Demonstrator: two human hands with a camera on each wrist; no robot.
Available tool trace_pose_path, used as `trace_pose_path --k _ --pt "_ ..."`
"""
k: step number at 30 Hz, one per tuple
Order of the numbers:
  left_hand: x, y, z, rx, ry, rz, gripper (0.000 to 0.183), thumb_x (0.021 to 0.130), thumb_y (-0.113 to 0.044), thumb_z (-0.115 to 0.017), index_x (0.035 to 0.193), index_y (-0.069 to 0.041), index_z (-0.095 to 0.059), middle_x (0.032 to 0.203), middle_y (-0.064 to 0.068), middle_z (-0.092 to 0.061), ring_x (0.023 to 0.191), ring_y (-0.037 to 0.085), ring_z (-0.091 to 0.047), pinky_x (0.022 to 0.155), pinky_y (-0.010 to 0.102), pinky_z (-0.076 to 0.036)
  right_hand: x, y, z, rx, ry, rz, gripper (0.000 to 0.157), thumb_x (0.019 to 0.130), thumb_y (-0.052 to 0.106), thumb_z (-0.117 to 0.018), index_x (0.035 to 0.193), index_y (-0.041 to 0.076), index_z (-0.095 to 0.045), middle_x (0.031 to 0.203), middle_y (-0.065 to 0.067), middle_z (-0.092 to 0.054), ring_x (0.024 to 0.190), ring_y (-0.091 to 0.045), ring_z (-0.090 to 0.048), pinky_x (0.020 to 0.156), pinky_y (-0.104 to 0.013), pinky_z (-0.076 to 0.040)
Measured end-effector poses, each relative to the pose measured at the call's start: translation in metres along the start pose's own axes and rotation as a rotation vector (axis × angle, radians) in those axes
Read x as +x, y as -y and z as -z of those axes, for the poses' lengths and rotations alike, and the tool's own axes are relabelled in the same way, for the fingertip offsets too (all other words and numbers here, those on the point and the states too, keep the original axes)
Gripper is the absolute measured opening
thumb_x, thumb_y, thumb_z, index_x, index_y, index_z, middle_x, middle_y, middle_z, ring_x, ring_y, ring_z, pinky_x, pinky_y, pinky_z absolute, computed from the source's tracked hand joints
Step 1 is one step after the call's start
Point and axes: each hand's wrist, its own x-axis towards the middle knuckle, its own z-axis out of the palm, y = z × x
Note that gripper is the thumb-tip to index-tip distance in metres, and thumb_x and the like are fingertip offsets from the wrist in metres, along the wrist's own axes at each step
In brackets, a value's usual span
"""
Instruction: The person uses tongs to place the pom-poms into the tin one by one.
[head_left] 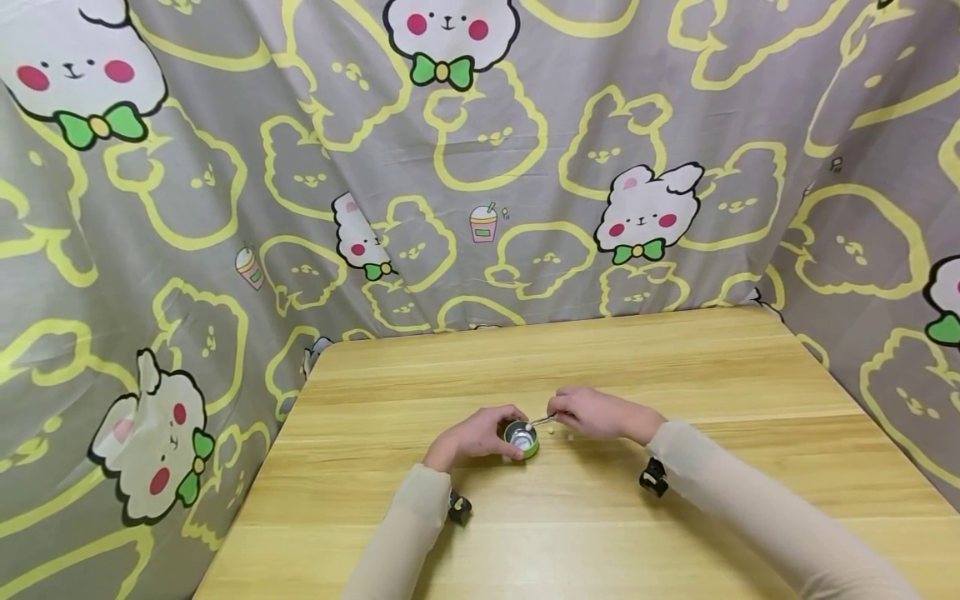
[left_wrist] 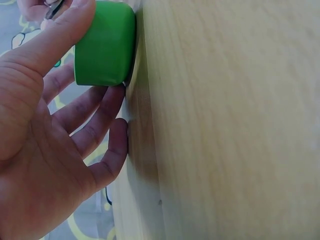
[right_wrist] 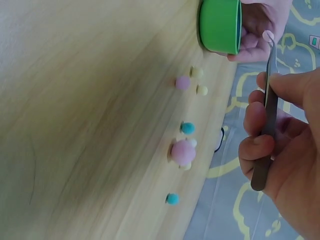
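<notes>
Left hand (head_left: 478,433) curled round a green cup (left_wrist: 104,45) on a table (head_left: 585,533), right hand (head_left: 600,412) pinching tweezers (right_wrist: 270,110), a pale bead (right_wrist: 268,36) in their tips near the cup's mouth, loose beads (right_wrist: 183,151) nearby

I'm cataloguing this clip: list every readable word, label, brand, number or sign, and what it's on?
No readable text anywhere.
Round green container: no lettering visible.
Grey metal tweezers: none visible.
Grey cartoon-print fabric curtain: no readable words; its pink printed cup has a green patch too small to read.
Black wrist cameras: pale marks, too small.
</notes>
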Motion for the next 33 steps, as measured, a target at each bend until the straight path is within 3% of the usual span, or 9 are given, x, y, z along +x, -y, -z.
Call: trace_pose_path --k 13,33 --pt "0.001 0.001 -0.001 0.008 0.002 0.006 0.048 0.076 -0.026 -0.081 0.118 -0.017 -0.058 0.103 -0.009 -0.060 0.094 0.008 -0.056 0.086 0.027 -0.044 0.008 0.004 -0.010 -0.008 0.058 -0.026 0.012 0.095 0.006 -0.053 0.097 0.011 -0.063 0.089 0.004 -0.056 0.080 -0.010 -0.054 0.072 -0.029 -0.049" --pt "0.001 0.003 0.000 -0.001 0.002 0.004 0.049 0.076 -0.027 -0.081 0.118 -0.018 -0.058 0.101 -0.008 -0.060 0.092 0.008 -0.055 0.084 0.026 -0.044 0.012 0.006 -0.010 -0.003 0.067 -0.049 0.011 0.096 0.010 -0.054 0.100 0.013 -0.063 0.093 0.005 -0.057 0.082 -0.008 -0.055 0.074 -0.031 -0.048"
